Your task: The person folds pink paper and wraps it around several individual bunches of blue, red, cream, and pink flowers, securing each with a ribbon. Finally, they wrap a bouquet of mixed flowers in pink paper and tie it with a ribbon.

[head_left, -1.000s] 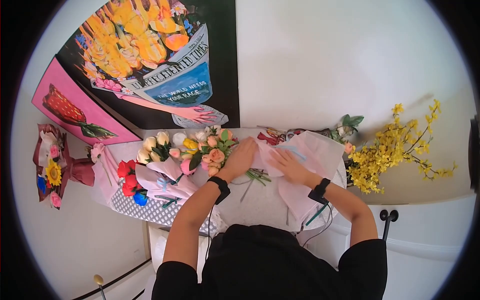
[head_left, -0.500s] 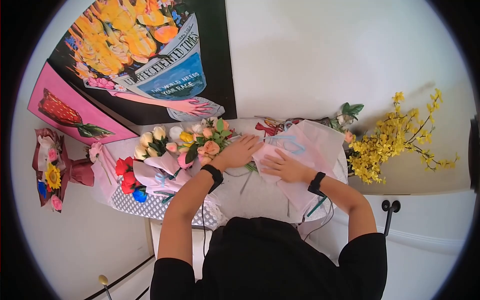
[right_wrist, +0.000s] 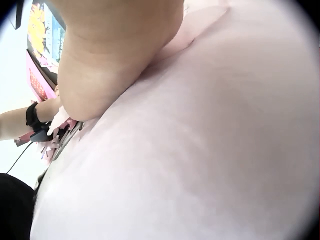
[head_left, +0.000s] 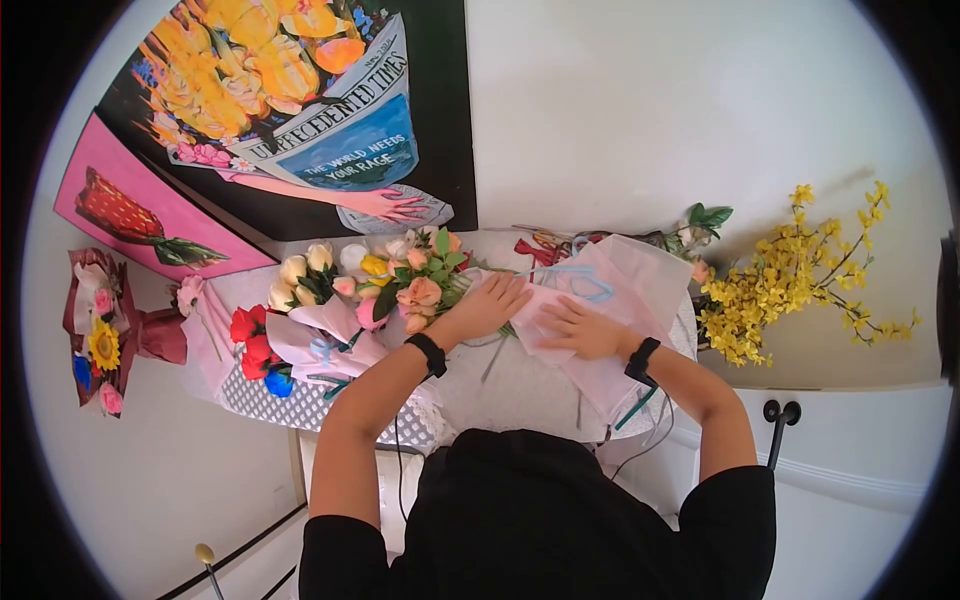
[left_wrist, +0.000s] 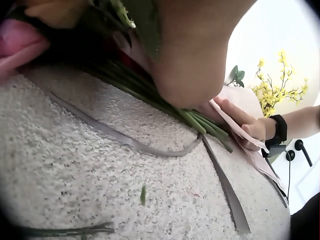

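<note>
In the head view my left hand (head_left: 488, 305) lies with extended fingers across the green stems (left_wrist: 192, 120) of a bouquet of peach and pink flowers (head_left: 420, 292). Those stems run beneath the hand in the left wrist view, their cut ends poking out past it. My right hand (head_left: 585, 330) rests with fingers spread on pale pink wrapping paper (head_left: 640, 290), just right of the left hand. A light blue ribbon (head_left: 598, 287) lies on the paper beyond the right fingers. The right wrist view shows the paper (right_wrist: 200, 150) stretching out below that hand.
A grey ribbon (left_wrist: 125, 140) curls over the textured tabletop (left_wrist: 100, 185). Left of the bouquet lie a smaller wrapped bunch (head_left: 325, 345), red roses (head_left: 255, 340) and cream flowers (head_left: 300, 275). Tools with red handles (head_left: 540, 250) sit at the back, and yellow blossom branches (head_left: 780, 290) stand right.
The right hand first shifted left over the paper, then slid slightly back right. The left hand stays over the stems, fingers now stretched flatter. The paper's raised left edge has come down.
</note>
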A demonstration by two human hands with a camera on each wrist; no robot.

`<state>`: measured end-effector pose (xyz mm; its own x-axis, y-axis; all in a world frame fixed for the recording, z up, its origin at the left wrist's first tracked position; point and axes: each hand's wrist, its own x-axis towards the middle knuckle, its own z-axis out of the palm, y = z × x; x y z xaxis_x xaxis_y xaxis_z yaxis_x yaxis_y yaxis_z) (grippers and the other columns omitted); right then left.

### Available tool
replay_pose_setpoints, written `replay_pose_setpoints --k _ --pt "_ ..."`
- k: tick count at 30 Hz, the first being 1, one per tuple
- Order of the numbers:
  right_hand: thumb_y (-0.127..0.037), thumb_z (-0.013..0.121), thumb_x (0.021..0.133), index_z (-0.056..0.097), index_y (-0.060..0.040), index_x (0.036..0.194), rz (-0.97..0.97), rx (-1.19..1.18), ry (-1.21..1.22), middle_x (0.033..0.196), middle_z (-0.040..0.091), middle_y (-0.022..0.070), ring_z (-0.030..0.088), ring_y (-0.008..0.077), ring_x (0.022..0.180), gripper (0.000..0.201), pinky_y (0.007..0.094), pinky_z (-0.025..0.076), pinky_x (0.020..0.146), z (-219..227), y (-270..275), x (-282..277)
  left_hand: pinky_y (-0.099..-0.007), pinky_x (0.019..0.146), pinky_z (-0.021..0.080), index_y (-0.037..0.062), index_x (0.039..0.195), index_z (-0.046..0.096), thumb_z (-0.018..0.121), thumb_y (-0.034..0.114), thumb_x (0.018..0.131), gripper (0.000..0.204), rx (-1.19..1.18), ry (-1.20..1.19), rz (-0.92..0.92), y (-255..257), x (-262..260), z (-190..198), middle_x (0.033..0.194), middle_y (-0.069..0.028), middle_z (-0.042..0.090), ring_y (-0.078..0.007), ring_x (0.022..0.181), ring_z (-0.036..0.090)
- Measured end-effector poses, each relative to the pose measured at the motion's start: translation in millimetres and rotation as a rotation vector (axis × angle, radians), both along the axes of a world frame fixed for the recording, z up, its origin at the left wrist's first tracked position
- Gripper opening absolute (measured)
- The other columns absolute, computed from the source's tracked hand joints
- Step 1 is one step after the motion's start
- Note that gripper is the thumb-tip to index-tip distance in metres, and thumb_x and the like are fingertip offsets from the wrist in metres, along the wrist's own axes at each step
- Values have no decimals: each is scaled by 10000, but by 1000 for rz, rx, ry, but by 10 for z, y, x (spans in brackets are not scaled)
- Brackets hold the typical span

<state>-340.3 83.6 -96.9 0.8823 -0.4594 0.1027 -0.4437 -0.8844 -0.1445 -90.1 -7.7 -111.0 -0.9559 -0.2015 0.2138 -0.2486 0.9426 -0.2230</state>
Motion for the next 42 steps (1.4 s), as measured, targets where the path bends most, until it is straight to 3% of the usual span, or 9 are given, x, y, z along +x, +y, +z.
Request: replay_pose_setpoints --k 11,22,25,27,30,32,36,40,42 --pt "-49 590 610 386 -86 1312 -509 31 -56 1340 361 191 354 358 1224 731 462 257 1023 -59 90 -160 -398 853 434 53 1136 488 439 121 810 337 292 33 29 -125 -93 48 1098 -143 570 -277 990 560" --pt "-27 580 597 443 -15 1228 -593 27 -291 1137 520 180 507 334 1018 645 407 409 852 184 -31 -152 -439 722 452 56 974 602 465 224 839 255 799 -389 157 -604 -352 1070 887 -164 626 -319 841 595" --pt "-29 561 670 456 -2 1194 -498 222 -446 1009 567 188 547 332 943 535 393 424 828 340 -124 -77 -425 748 449 70 1043 602 446 254 857 305 1010 -545 166 -820 -338 1130 923 -183 624 -326 849 585" --pt "-77 537 772 484 15 1142 -715 757 -504 910 593 178 579 287 914 385 393 432 813 315 -200 -20 -418 760 446 72 1075 596 436 262 865 325 1076 -621 225 -874 -300 1033 936 -188 623 -333 851 580" --pt "-149 524 837 511 39 1074 -796 859 -342 865 606 171 619 246 804 302 375 484 724 41 -303 -74 -410 758 446 61 1062 603 473 306 849 349 1035 -674 240 -836 -274 760 935 -180 625 -325 851 583" --pt "-160 514 851 503 69 1075 -871 1130 -394 864 611 143 617 232 757 320 350 496 673 -23 -375 -107 -405 812 423 33 1129 557 503 335 829 430 730 -488 492 -609 -305 628 1026 -167 602 -298 929 563" --pt "-209 480 869 448 54 1158 -848 1464 -490 863 614 179 616 233 570 392 319 519 503 -172 -485 -179 -415 903 376 15 1211 475 516 293 810 490 412 21 224 -76 -235 521 1160 -179 534 -284 1066 507" --pt "-252 483 873 383 30 1245 -822 1031 -232 955 592 198 620 264 639 478 354 523 562 -56 -406 -69 -454 989 300 -10 1286 364 494 197 797 546 94 60 227 47 -93 347 1265 -210 441 -316 1180 423" --pt "-237 501 859 472 -35 1201 -737 320 -177 1051 549 195 593 300 783 398 377 507 645 14 -281 43 -467 1002 286 -11 1301 345 492 184 792 564 9 -11 262 -22 -9 184 1280 -224 422 -324 1198 408"
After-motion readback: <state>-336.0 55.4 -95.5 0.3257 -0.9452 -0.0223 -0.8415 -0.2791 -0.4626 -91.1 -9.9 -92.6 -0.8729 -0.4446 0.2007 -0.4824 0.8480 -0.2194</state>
